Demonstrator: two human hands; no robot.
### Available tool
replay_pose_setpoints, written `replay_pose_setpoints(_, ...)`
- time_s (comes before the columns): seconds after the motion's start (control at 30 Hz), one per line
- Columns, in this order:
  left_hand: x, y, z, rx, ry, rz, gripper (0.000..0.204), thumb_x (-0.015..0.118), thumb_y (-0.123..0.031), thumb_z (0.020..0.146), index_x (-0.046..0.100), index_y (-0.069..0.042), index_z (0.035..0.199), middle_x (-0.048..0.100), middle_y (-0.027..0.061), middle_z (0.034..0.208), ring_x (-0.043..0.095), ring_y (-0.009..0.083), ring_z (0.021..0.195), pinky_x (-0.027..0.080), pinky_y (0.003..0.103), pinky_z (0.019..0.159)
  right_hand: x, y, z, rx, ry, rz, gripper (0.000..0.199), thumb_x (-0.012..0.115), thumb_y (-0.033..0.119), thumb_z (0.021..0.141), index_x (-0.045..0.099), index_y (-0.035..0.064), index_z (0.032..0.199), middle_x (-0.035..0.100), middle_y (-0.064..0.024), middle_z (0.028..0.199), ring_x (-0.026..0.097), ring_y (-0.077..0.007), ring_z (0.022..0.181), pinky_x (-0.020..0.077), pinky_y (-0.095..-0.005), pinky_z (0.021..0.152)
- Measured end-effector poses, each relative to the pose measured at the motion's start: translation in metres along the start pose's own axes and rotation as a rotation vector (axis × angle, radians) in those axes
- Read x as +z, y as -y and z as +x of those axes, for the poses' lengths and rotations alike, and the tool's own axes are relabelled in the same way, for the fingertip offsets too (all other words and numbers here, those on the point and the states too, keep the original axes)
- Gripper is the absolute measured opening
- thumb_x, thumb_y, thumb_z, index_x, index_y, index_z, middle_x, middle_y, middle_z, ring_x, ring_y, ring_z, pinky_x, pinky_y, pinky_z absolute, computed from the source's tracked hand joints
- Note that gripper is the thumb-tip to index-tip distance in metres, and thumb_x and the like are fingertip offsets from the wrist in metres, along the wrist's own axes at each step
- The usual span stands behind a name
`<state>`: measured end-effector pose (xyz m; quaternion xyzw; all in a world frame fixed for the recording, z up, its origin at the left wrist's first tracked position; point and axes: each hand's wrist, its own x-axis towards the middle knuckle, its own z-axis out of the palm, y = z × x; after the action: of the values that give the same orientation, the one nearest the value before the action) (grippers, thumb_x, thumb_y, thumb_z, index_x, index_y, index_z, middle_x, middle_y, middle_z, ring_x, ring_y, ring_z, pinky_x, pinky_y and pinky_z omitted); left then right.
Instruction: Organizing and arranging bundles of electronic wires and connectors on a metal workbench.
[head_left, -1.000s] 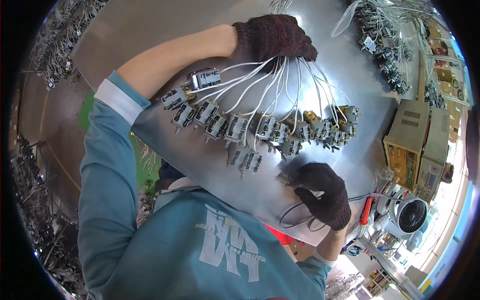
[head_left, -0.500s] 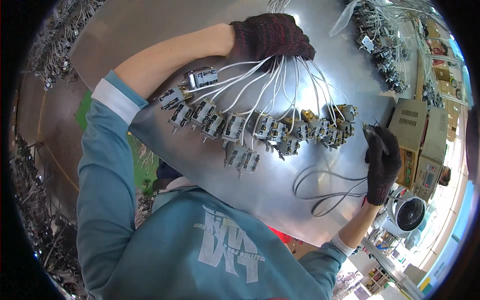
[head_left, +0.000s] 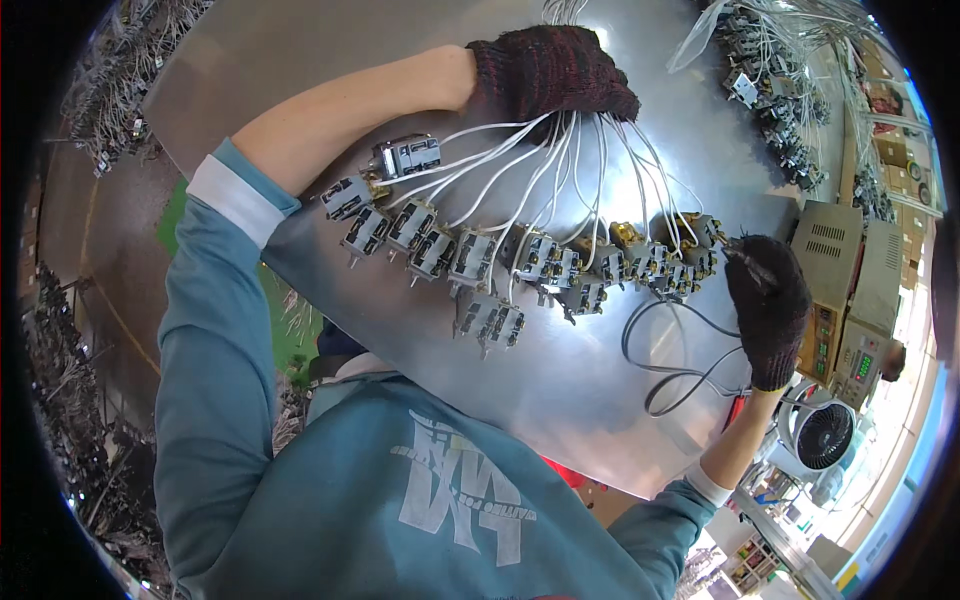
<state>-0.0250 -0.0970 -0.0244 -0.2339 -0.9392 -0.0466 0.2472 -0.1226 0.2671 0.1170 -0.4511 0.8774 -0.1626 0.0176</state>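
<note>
The bundle of white wires fans out from my left hand, which is closed tight around the gathered ends near the far edge of the metal desk. From that grip the wires spread toward me, each ending in a small grey switch block, so the blocks lie in a curved row running left to right across the desk, their long line crosswise to me. One block at the left end lies apart from the row, and another sits just below it. My right hand, in a dark knit glove like the left, is at the right end of the row with its fingers drawn together, pinching something thin and dark; I cannot tell exactly what. A black cable loops on the desk just beside that hand. The wire ends inside my left fist are hidden. My teal sleeve covers the near left corner of the desk, and beige boxes at the right are bent by the lens
</note>
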Motion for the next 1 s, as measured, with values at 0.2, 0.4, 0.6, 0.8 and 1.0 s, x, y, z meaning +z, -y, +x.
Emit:
replay_pose_setpoints(0.2,0.004,0.003,-0.001,-0.001,-0.007,0.01,0.037,0.058,-0.018,0.096,0.066,-0.023,0.131,0.072,0.0048,0.104,0.072,0.0273,0.099,0.056,0.041,0.093,-0.001,0.004,0.003,-0.107,0.014,-0.039,0.031,0.085,0.002,0.082,0.073,0.0046,0.11,0.074,-0.011,0.111,0.072,-0.0227,0.102,0.0568,-0.0355,0.09)
replay_pose_setpoints(0.4,0.007,0.004,0.001,-0.002,0.036,0.054,0.037,0.057,-0.017,0.096,0.066,-0.023,0.131,0.072,0.0052,0.104,0.072,0.0259,0.098,0.056,0.041,0.093,0.0,0.006,-0.005,-0.225,-0.011,-0.074,0.035,0.086,0.003,0.082,0.074,0.0056,0.114,0.076,-0.0128,0.115,0.073,-0.0218,0.105,0.0592,-0.0349,0.088)
replay_pose_setpoints(0.6,-0.002,0.001,0.0,-0.008,0.048,0.028,0.036,0.056,-0.017,0.097,0.065,-0.022,0.131,0.072,0.0047,0.108,0.072,0.0245,0.101,0.055,0.04,0.094,0.014,0.018,-0.037,0.211,-0.176,0.226,0.028,0.077,0.007,0.095,0.072,0.0027,0.122,0.076,-0.0073,0.113,0.071,-0.0159,0.103,0.0593,-0.0308,0.087)
replay_pose_setpoints(0.8,0.002,0.002,0.0,-0.009,0.044,0.053,0.038,0.057,-0.018,0.097,0.066,-0.023,0.133,0.072,0.0037,0.111,0.072,0.0242,0.103,0.055,0.039,0.094,0.025,0.023,-0.057,0.323,-0.181,0.32,0.026,0.073,0.005,0.097,0.073,0.0011,0.123,0.076,-0.0088,0.115,0.071,-0.0146,0.103,0.0587,-0.0309,0.087)
replay_pose_setpoints(1.0,0.006,0.007,0.002,-0.061,0.198,0.046,0.038,0.057,-0.017,0.097,0.065,-0.022,0.134,0.072,0.0036,0.112,0.073,0.0252,0.101,0.056,0.039,0.093,0.023,0.031,-0.053,-0.026,-0.169,-0.008,0.024,0.077,0.002,0.094,0.074,0.0015,0.118,0.077,-0.01,0.115,0.072,-0.0159,0.103,0.0589,-0.0325,0.088)
